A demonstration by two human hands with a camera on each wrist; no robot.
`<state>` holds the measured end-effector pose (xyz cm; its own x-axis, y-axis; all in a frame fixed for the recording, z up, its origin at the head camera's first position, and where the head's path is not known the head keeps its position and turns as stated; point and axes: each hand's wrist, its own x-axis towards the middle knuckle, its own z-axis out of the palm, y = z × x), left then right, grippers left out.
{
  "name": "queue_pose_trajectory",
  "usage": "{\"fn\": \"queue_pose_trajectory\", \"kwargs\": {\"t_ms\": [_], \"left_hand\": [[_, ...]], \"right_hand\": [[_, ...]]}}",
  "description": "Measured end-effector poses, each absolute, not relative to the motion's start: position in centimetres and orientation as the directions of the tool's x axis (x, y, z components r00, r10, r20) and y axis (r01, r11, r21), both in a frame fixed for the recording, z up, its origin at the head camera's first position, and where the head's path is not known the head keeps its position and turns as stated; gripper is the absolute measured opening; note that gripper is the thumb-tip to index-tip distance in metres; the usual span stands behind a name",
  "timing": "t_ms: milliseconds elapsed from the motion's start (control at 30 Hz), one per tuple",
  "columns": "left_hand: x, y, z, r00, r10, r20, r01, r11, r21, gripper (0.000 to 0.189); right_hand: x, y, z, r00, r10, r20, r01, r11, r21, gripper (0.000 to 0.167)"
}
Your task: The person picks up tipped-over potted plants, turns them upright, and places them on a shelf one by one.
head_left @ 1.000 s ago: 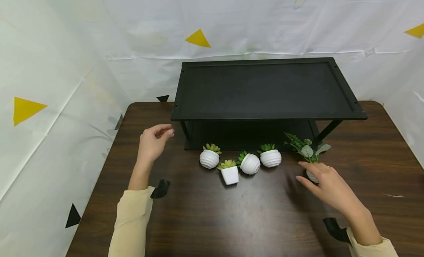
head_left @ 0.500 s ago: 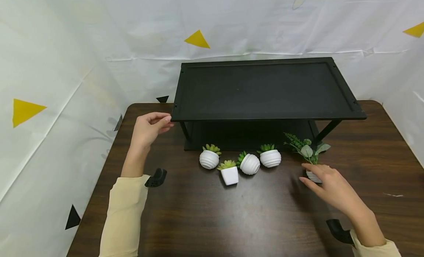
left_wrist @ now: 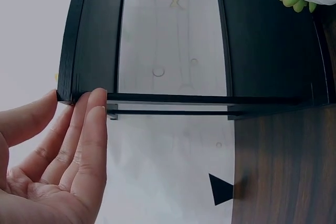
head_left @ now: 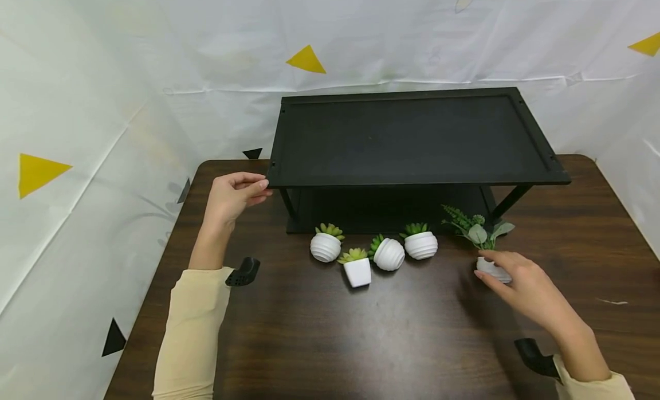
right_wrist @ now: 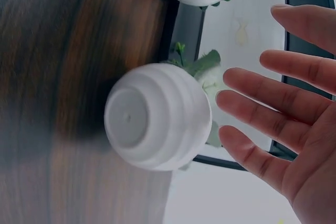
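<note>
My left hand pinches the front left corner of a black two-tier shelf. The left wrist view shows the thumb against the top board's end and the fingers under it. On the right, my right hand hovers over a leafy potted plant with a ribbed white pot, partly hidden by the fingers. That pot lies tipped, its round base facing the right wrist camera. Straight, spread fingers stand apart from the pot in the right wrist view.
Several small succulents in white pots lie before the shelf: a round one, a square one and others. All are on the dark wooden table. White cloth hangs behind and at the sides.
My left hand has moved up and forward to the shelf corner and taken hold of it. The right hand has shifted slightly right, and the leafy plant's pot appears to have swung right with it.
</note>
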<state>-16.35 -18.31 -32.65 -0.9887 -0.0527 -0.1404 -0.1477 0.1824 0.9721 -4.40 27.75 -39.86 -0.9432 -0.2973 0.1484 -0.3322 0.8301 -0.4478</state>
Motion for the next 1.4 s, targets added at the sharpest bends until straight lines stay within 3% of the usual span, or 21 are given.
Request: {"fn": "queue_pose_trajectory", "kwargs": {"t_ms": [267, 833, 1400], "left_hand": [[-16.4, -18.4, -32.8, -0.986, -0.071, -0.152, -0.161, 0.16, 0.974, 0.03], [-16.4, -18.2, -32.7, -0.986, -0.075, -0.15, -0.161, 0.158, 0.974, 0.03], [-16.5, -18.3, -32.9, -0.984, -0.093, -0.155, -0.165, 0.122, 0.979, 0.027]], "right_hand": [[-5.2, 29.3, -39.1, -0.942, -0.284, 0.176, -0.333, 0.848, -0.412, 0.041], [-5.8, 32.2, -40.3, -0.989, -0.102, -0.108, -0.041, 0.885, -0.463, 0.058], [-6.3, 32.6, -42.3, -0.991, -0.104, -0.081, -0.056, 0.89, -0.453, 0.047]]}}
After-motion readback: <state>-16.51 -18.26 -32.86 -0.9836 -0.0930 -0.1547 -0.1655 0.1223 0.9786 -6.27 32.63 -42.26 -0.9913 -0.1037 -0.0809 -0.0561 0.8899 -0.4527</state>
